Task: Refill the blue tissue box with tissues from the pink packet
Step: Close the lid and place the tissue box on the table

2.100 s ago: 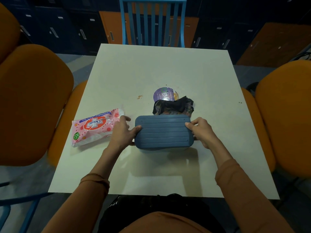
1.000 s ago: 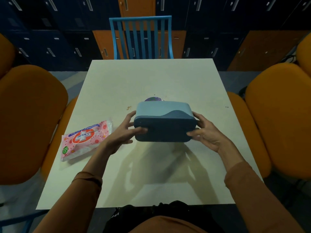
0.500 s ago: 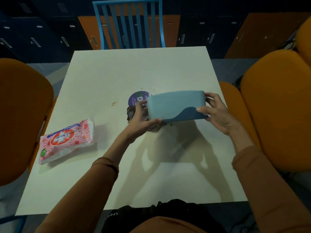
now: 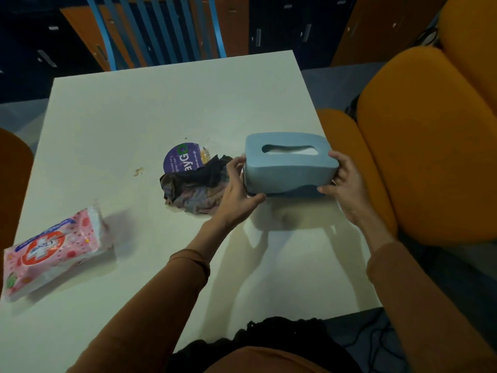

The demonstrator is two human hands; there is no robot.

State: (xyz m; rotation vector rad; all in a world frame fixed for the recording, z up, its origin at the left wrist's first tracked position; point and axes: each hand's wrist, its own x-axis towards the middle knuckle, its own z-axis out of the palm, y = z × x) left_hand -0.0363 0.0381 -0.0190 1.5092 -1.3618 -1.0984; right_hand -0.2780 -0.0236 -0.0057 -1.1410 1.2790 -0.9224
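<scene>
The blue tissue box (image 4: pixel 289 168) is upright at the right side of the white table (image 4: pixel 166 109), its slot facing up with white tissue showing inside. My left hand (image 4: pixel 238 191) grips its left end and my right hand (image 4: pixel 343 184) grips its right end. I cannot tell whether the box touches the table. The pink tissue packet (image 4: pixel 51 250) lies flat near the table's left front corner, apart from both hands.
A crumpled dark cloth (image 4: pixel 197 188) and a round purple lid (image 4: pixel 185 157) lie just left of the box. Orange chairs (image 4: pixel 419 146) stand close on the right and left; a blue slatted chair (image 4: pixel 161 30) stands at the far side.
Both hands lifted the box from bottom-up in the table's middle, turned it over so the slot faces up, and carried it to the right. The packet stayed put.
</scene>
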